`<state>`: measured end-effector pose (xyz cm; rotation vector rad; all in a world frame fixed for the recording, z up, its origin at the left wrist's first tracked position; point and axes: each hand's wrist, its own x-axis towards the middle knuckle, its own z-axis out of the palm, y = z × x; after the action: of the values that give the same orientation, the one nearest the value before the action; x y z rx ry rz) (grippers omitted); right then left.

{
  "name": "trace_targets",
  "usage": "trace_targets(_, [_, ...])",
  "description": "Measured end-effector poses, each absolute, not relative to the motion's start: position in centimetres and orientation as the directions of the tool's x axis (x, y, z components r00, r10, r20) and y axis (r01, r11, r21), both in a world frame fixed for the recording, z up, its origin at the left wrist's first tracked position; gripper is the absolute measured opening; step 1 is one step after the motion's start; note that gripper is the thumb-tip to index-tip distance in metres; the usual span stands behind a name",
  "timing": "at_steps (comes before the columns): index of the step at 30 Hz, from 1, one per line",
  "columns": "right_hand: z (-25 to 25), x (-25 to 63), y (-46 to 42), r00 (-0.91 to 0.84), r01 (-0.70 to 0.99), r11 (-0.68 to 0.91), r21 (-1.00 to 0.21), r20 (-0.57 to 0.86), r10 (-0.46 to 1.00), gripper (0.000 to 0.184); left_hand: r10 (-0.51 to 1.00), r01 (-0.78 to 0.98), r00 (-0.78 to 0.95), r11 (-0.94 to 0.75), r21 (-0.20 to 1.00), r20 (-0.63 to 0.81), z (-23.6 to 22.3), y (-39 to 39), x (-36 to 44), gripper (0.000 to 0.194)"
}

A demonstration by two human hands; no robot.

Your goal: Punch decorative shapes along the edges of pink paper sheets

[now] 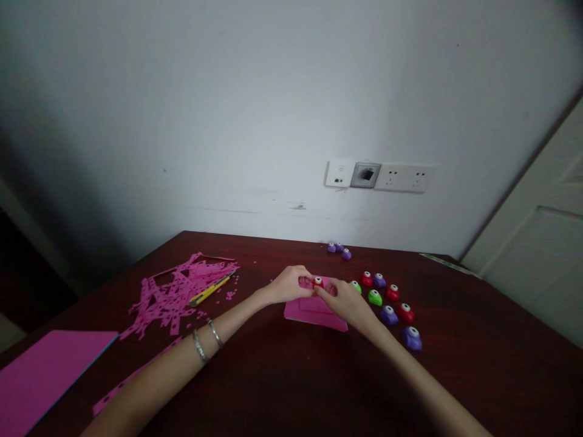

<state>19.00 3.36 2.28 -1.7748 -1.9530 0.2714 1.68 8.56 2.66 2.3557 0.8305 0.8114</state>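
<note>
A small red paper punch [318, 281] with a white-and-black round top sits between my two hands, over a pink paper sheet [314, 312]. My left hand [289, 284], with two silver bangles on its wrist, pinches the punch from the left. From the right, the thumb and forefinger of my right hand [345, 300] close on the same punch. The pink sheet lies beneath the hands, and its far part is partly covered by them. Just beyond my right hand are a green punch [356, 286], partly hidden, and another green punch [375, 297].
Several red and purple punches [405, 313] stand on the right; purple ones [339, 247] sit by the wall. On the left lie a heap of punched pink paper strips [168, 294], a yellow utility knife [212, 290] and a large pink sheet [54, 370]. Sockets [403, 178] line the wall.
</note>
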Motion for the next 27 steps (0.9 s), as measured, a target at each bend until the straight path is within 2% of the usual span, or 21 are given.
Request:
trace_targets(9, [2.9, 18.6, 3.2, -0.037, 0.857, 0.119, -0.502, 0.169, 0.985, 0.041, 0.667, 0.38, 0.63, -0.711, 0.591, 0.398, 2.3, 8.1, 2.3, 0.019])
trace_targets(13, [2.8, 18.6, 3.3, -0.005, 0.849, 0.082, -0.522, 0.147, 0.989, 0.039, 0.666, 0.385, 0.63, -0.715, 0.584, 0.399, 1.9, 7.7, 2.7, 0.021])
trace_targets(15, [2.8, 18.7, 3.3, -0.001, 0.847, 0.067, -0.527, 0.126, 0.992, 0.036, 0.665, 0.396, 0.643, -0.713, 0.579, 0.38, 2.0, 7.7, 2.7, 0.024])
trace_targets(19, [3.2, 19.1, 3.2, 0.0, 0.862, 0.066, -0.502, 0.131, 0.991, 0.033, 0.644, 0.42, 0.71, -0.712, 0.563, 0.284, 3.3, 8.9, 1.6, 0.051])
trace_targets(23, [4.0, 19.8, 3.1, 0.025, 0.898, 0.054, -0.437, 0.173, 0.985, 0.031, 0.698, 0.526, 0.684, -0.674, 0.518, 0.213, 3.9, 10.7, -0.1, 0.04])
trace_targets(27, [4.1, 20.0, 2.9, 0.007, 0.909, 0.067, -0.412, 0.175, 0.985, 0.033, 0.757, 0.627, 0.641, -0.613, 0.48, 0.13, 2.4, 11.4, -0.1, 0.043])
